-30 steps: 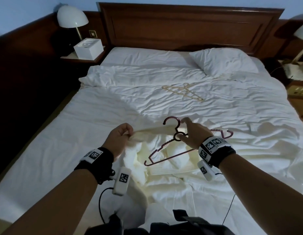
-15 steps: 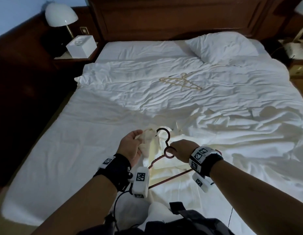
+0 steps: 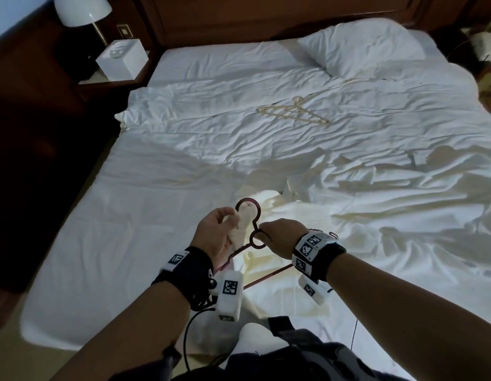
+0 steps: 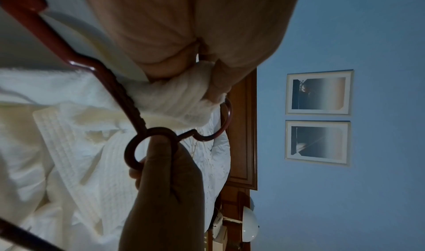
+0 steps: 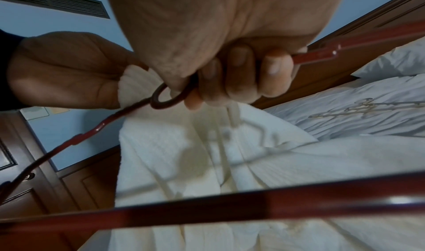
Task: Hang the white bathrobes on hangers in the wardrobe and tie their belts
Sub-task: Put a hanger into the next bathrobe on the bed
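Fingers (image 5: 239, 76) of the right hand (image 3: 283, 237) curl round the dark red hanger (image 3: 256, 239) at its ring, low at 6 o'clock over the bed (image 3: 156, 215). Left hand (image 3: 211, 237) clutches bunched white bathrobe (image 3: 243, 224) fabric just beside it, at 9 o'clock.

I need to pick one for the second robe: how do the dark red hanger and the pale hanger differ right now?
The dark red hanger is held up by the right hand; the pale hanger lies flat on the bed, untouched. The red one touches the bathrobe; the pale one is bare. Both share the same triangular shape.
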The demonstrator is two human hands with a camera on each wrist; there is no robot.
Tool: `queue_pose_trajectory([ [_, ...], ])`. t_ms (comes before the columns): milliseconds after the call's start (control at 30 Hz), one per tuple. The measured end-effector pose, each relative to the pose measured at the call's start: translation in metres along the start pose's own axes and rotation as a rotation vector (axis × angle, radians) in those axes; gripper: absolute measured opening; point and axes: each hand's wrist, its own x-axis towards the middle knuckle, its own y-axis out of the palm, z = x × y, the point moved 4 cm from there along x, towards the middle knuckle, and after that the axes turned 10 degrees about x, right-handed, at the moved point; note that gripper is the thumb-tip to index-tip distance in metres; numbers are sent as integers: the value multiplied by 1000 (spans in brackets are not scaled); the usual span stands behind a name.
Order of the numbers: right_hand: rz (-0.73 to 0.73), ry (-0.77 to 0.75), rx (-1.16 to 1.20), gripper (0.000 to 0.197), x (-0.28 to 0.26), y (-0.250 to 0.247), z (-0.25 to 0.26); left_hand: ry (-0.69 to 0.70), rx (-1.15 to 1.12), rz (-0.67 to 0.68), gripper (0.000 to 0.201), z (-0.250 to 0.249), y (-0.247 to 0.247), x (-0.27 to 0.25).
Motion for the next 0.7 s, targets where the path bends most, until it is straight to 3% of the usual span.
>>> queue_pose_trajectory([
  [200,6,-14,-16,41,7,5,17,110,122,-67,11,-8,-19,0],
  [400,-1,-35,-67,42,14,16,39,259,133,-67,21,-24,-39,-2],
  [567,-58,-126,-108,41,23,23,61,347,594,63,19,-29,-53,4],
  [700,-161,-94,144,32,28,18,58,410,994,214,11,-30,-70,1],
])
